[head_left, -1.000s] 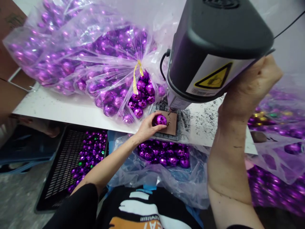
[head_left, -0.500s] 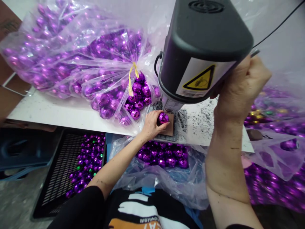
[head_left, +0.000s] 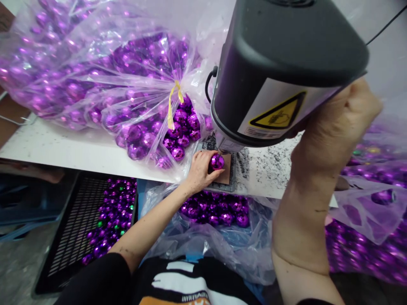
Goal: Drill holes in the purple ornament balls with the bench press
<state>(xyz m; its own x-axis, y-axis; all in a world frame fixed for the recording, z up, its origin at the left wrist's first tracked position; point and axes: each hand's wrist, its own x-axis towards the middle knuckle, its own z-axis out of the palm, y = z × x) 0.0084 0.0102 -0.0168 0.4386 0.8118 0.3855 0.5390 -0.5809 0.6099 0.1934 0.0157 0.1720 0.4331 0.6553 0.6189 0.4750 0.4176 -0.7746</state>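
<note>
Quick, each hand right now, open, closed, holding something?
Left hand: closed on a purple ball.
Right hand: partly hidden by the black machine; can't tell.

One machine, two hands, balls past counting

One left hand (head_left: 202,169) and one purple ball (head_left: 217,162) at the centre; one right hand (head_left: 345,112), right. One black machine (head_left: 286,55), upper right, bearing one yellow warning triangle (head_left: 280,112). One brown board (head_left: 226,178), centre. One tied bag (head_left: 149,84) with one yellow tie (head_left: 171,114), upper left; its balls are too many to count. One black crate (head_left: 71,220), lower left, with at least four green balls (head_left: 131,207) among uncountable purple ones.
</note>
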